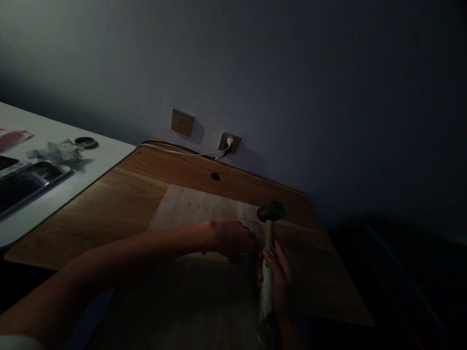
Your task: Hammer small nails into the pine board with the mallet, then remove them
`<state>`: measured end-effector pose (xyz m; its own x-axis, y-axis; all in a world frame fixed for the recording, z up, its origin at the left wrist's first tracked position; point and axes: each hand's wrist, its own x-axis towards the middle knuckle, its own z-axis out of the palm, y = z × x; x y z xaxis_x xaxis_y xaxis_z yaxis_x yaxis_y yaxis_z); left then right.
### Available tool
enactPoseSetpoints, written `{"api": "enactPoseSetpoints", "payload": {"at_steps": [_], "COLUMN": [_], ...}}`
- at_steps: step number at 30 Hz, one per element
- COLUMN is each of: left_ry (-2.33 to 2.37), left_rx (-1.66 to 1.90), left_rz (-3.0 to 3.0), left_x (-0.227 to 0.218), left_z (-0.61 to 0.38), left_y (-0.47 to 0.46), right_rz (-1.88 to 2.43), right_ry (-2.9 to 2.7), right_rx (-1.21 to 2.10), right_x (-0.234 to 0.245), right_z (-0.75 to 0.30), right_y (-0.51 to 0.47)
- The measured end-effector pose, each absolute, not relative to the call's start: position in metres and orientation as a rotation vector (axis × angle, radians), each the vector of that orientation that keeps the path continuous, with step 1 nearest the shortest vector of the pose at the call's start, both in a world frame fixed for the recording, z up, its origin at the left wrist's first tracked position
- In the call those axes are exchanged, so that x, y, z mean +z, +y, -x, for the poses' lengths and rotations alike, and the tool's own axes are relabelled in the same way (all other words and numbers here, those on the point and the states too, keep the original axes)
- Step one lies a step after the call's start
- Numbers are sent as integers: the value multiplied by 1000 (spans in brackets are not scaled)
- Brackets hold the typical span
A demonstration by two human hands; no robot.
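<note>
My right hand is wrapped round the handle of a hammer, its dark head pointing up and away from me. My left hand reaches across a pale wooden board with its fingers curled down close to the surface. A small glint shows beneath those fingers, but shadow hides what they pinch, if anything. Along the board's far part runs a row of several small dark dots, which could be nail heads or holes. A couple of thin nail-like pieces lie just beyond my left hand.
The board rests on a brown wooden table against the wall. White and black cables run along its back edge to a wall socket. At left, a white table bears a dark-screened device and crumpled plastic.
</note>
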<state>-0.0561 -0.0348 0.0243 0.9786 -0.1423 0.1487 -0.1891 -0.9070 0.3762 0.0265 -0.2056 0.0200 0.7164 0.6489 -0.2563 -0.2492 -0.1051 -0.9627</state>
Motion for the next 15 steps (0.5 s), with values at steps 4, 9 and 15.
{"api": "enactPoseSetpoints", "payload": {"at_steps": [4,9,15], "left_ry": [-296,-291,10], "left_rx": [250,245,361], "left_rz": [-2815,-2710,-2435], "left_x": [16,29,23], "left_z": [52,52,49], "left_y": [-40,-5,49], "right_rz": [1477,1438,1427], "right_ry": [-364,-441,-503], "right_rx": [775,814,913], "right_x": [17,15,13], "right_z": [-28,-32,-35], "right_y": [-205,-207,-210]}}
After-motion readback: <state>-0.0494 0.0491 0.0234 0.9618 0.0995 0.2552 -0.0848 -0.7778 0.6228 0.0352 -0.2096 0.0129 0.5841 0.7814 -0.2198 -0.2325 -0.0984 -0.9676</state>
